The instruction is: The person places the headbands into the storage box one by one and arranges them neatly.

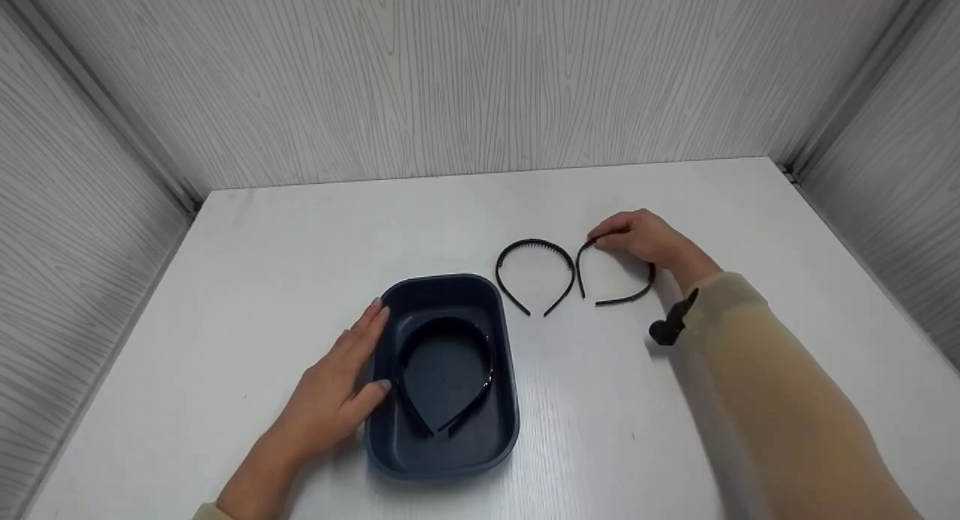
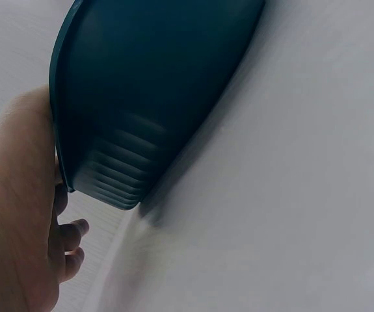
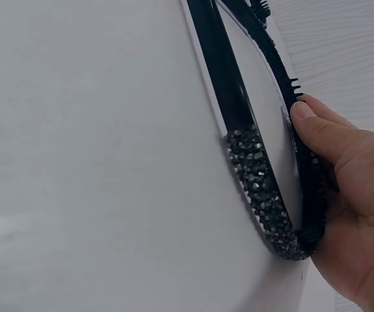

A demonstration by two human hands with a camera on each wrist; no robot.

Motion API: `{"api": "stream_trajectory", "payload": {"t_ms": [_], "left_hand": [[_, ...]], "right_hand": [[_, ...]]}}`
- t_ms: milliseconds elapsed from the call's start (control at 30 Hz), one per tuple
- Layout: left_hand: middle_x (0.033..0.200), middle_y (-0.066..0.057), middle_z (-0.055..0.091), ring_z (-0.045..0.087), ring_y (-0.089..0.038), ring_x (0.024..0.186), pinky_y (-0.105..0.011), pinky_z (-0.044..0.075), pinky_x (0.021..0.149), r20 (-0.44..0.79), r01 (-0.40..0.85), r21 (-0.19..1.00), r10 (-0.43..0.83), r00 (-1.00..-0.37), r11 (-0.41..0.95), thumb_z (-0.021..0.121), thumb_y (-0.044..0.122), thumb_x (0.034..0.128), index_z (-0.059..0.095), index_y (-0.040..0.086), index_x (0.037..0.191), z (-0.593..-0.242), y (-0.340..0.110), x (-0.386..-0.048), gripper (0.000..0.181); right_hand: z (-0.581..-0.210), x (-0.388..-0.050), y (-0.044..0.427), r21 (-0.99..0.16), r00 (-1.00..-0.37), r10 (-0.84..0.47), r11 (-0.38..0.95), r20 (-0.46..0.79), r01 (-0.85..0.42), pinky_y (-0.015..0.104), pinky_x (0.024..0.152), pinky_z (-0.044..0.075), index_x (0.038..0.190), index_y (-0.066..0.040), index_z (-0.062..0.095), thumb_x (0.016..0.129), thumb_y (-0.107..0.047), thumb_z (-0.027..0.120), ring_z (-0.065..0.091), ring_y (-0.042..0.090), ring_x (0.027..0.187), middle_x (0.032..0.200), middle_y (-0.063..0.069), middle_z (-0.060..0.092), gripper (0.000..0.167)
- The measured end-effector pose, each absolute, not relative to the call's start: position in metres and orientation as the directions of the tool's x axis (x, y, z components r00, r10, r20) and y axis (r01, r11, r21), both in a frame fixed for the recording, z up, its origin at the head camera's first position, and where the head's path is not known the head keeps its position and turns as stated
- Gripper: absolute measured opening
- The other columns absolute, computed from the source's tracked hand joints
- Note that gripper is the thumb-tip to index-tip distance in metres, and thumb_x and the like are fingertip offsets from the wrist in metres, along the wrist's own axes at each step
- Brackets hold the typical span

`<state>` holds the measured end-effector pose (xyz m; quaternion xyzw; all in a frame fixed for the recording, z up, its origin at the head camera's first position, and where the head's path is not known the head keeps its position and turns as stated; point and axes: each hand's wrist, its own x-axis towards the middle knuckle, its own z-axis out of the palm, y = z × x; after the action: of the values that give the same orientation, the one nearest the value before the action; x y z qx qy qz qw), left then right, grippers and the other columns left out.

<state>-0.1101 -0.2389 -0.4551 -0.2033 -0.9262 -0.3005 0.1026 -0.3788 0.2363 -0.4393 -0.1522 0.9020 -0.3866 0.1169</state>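
My right hand (image 1: 649, 238) pinches the top of a black headband (image 1: 645, 287) between thumb and fingers, towards the back right of the table. In the right wrist view that headband (image 3: 261, 185) has a band of dark glittering stones and small teeth along its inner side. Just left of it lies another black toothed headband (image 1: 534, 242), close beside it. My left hand (image 1: 326, 396) rests against the left rim of a dark blue tub (image 1: 442, 471), fingers fairly straight and thumb tip over the edge. Inside the tub lies black headband material (image 1: 490, 355); overlapping ends suggest more than one band.
Everything stands on a white table (image 1: 585, 415). Behind it rises a wood-grain panel (image 1: 480, 77), with similar panels at the left and right. A small dark device (image 1: 667, 331) sits at my right wrist.
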Motion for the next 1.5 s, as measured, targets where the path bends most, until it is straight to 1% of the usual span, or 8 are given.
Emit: {"api": "stream_trajectory", "payload": {"t_ms": [300,533,667,833,1033,1133,1267,1500], "left_hand": [[0.177,0.002,0.019,0.024,-0.017,0.160,-0.034,0.019,0.130,0.314,0.441,0.520,0.316,-0.895,0.732,0.063,0.018,0.0940,0.024,0.020,0.171,-0.455,-0.239,-0.110,0.087],[0.177,0.001,0.019,0.024,-0.018,0.160,-0.037,0.020,0.130,0.317,0.451,0.519,0.327,-0.890,0.726,0.064,0.019,0.0946,0.024,0.019,0.171,-0.456,-0.239,-0.111,0.086],[0.177,0.002,0.019,0.024,-0.018,0.159,-0.038,0.020,0.130,0.316,0.451,0.514,0.327,-0.890,0.729,0.064,0.018,0.0946,0.023,0.019,0.171,-0.457,-0.239,-0.112,0.087],[0.177,0.003,0.018,0.024,-0.017,0.160,-0.044,0.022,0.129,0.309,0.442,0.519,0.321,-0.895,0.732,0.065,0.018,0.0947,0.023,0.020,0.171,-0.456,-0.238,-0.112,0.087],[0.177,0.004,0.018,0.023,-0.019,0.160,-0.032,0.017,0.130,0.298,0.432,0.527,0.317,-0.900,0.732,0.065,0.018,0.0954,0.023,0.020,0.171,-0.455,-0.238,-0.112,0.087],[0.177,0.004,0.017,0.023,-0.019,0.160,-0.035,0.018,0.130,0.298,0.434,0.524,0.320,-0.899,0.733,0.065,0.018,0.0962,0.022,0.020,0.172,-0.454,-0.238,-0.113,0.087],[0.177,0.003,0.017,0.023,-0.019,0.160,-0.040,0.021,0.130,0.303,0.439,0.518,0.323,-0.897,0.734,0.066,0.017,0.0962,0.023,0.020,0.172,-0.454,-0.239,-0.114,0.087],[0.177,0.003,0.018,0.024,-0.019,0.160,-0.035,0.019,0.129,0.305,0.437,0.524,0.319,-0.898,0.731,0.065,0.018,0.0961,0.024,0.019,0.171,-0.455,-0.240,-0.115,0.086]], "right_hand": [[-0.437,-0.377,0.237,-0.744,-0.923,-0.372,0.644,-0.099,-0.180,0.040,0.112,0.038,0.124,-0.015,0.082,0.101,-0.023,0.074,0.054,0.025,0.136,0.133,0.005,0.072,0.025],[-0.437,-0.374,0.242,-0.736,-0.927,-0.348,0.662,-0.136,-0.140,0.033,0.092,0.042,0.124,-0.021,0.082,0.100,-0.028,0.076,0.054,0.019,0.118,0.133,0.001,0.071,0.026],[-0.435,-0.370,0.246,-0.724,-0.920,-0.364,0.672,-0.143,-0.153,0.031,0.087,0.045,0.125,-0.022,0.081,0.101,-0.029,0.075,0.054,0.018,0.113,0.133,0.001,0.071,0.027],[-0.431,-0.366,0.248,-0.732,-0.905,-0.404,0.657,-0.136,-0.184,0.029,0.089,0.045,0.126,-0.017,0.081,0.100,-0.025,0.076,0.057,0.018,0.117,0.132,0.004,0.073,0.028],[-0.423,-0.360,0.247,-0.718,-0.887,-0.439,0.662,-0.139,-0.215,0.028,0.096,0.044,0.127,-0.008,0.079,0.102,-0.015,0.071,0.058,0.024,0.126,0.134,0.012,0.072,0.027],[-0.415,-0.356,0.245,-0.708,-0.883,-0.448,0.669,-0.138,-0.229,0.027,0.094,0.046,0.127,-0.006,0.078,0.103,-0.011,0.068,0.060,0.026,0.125,0.133,0.013,0.072,0.027],[-0.404,-0.350,0.239,-0.702,-0.876,-0.469,0.662,-0.114,-0.263,0.032,0.094,0.048,0.124,-0.013,0.081,0.103,-0.016,0.069,0.062,0.020,0.120,0.130,0.006,0.074,0.024],[-0.378,-0.337,0.213,-0.709,-0.834,-0.550,0.607,-0.047,-0.360,0.040,0.098,0.051,0.119,-0.019,0.083,0.103,-0.019,0.071,0.067,0.018,0.114,0.124,0.000,0.075,0.020]]}}
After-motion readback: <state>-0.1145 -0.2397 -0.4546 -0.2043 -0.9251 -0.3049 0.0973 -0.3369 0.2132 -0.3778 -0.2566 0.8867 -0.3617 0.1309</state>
